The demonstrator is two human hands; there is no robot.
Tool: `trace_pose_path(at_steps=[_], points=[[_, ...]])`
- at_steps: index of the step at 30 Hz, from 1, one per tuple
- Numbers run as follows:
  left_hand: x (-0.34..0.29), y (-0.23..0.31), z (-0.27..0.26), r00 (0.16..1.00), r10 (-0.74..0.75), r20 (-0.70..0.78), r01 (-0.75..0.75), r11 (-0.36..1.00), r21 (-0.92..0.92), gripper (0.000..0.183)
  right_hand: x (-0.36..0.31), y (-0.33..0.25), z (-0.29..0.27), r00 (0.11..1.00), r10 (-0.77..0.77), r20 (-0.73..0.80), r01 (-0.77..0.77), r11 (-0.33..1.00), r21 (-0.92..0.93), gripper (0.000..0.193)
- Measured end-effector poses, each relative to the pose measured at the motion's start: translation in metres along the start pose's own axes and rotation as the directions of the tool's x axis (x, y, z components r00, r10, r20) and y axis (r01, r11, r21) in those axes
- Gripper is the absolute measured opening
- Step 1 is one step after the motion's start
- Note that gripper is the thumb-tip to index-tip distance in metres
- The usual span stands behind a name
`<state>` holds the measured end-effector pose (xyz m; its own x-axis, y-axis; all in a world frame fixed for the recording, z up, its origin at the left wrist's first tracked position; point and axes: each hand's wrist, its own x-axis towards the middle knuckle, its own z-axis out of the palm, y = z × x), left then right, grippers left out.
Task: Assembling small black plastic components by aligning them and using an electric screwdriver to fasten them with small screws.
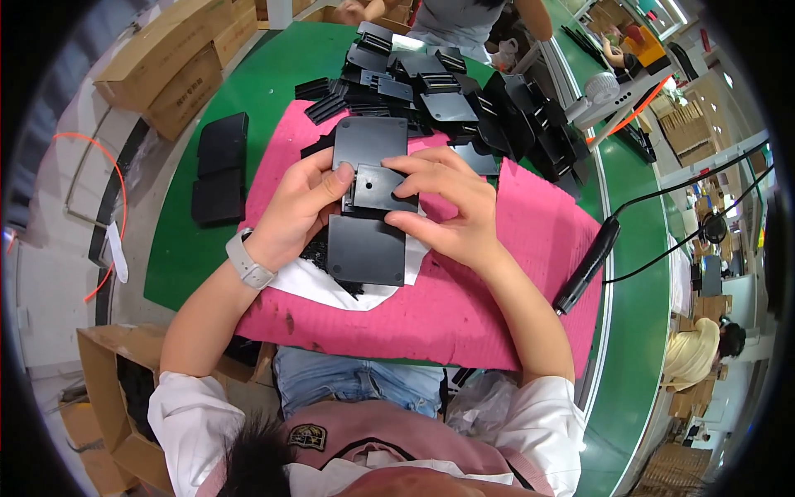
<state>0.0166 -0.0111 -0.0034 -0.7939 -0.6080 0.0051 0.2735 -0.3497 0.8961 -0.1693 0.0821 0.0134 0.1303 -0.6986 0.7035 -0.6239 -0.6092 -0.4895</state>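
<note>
Both of my hands are on a long black plastic bracket (367, 251) with a wide flat plate at each end, held above the pink mat. My left hand (296, 199) grips its left edge near the middle, the thumb pressed by the joint. A smaller black plate with a round hole (383, 187) lies across the bracket's middle, pinched between the fingers and thumb of my right hand (451, 199). Whether the small plate is fastened to the bracket, I cannot tell. Beneath them a white cloth (364, 300) carries a heap of small black pieces, partly hidden (315, 251).
A pile of black plastic parts (447, 106) covers the table's far side. Two black plates (220, 170) lie at the left. On the right, a corded electric screwdriver (586, 267) rests across the pink mat's edge (538, 224). Beyond the green table (273, 62) another person (455, 23) works.
</note>
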Motion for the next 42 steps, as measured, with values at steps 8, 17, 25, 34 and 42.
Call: trace_pose_path(at_steps=[8,17,25,34,42], points=[[-0.002,-0.002,-0.007,0.999,0.002,0.041,-0.006,0.996,0.093,0.040,0.002,-0.007,0.007,0.988,-0.093,0.123,0.116,0.973,-0.199,0.032],[-0.005,0.012,-0.002,0.987,0.067,0.147,-0.140,0.808,0.572,0.032,-0.010,-0.030,-0.014,0.995,-0.056,0.078,0.078,0.950,-0.304,0.031],[-0.012,0.005,-0.002,0.894,0.208,0.396,-0.367,-0.165,0.916,0.023,-0.083,-0.051,-0.080,0.919,0.389,-0.070,-0.383,0.836,-0.393,0.027],[-0.010,0.003,-0.001,0.859,0.346,0.377,-0.367,-0.095,0.925,0.013,-0.098,-0.057,-0.075,0.918,0.396,0.030,-0.347,0.836,-0.426,0.030],[-0.005,0.000,-0.005,0.847,0.434,0.307,-0.368,0.063,0.928,0.011,-0.127,-0.061,-0.147,0.822,0.236,-0.518,-0.552,0.110,-0.826,0.030]])
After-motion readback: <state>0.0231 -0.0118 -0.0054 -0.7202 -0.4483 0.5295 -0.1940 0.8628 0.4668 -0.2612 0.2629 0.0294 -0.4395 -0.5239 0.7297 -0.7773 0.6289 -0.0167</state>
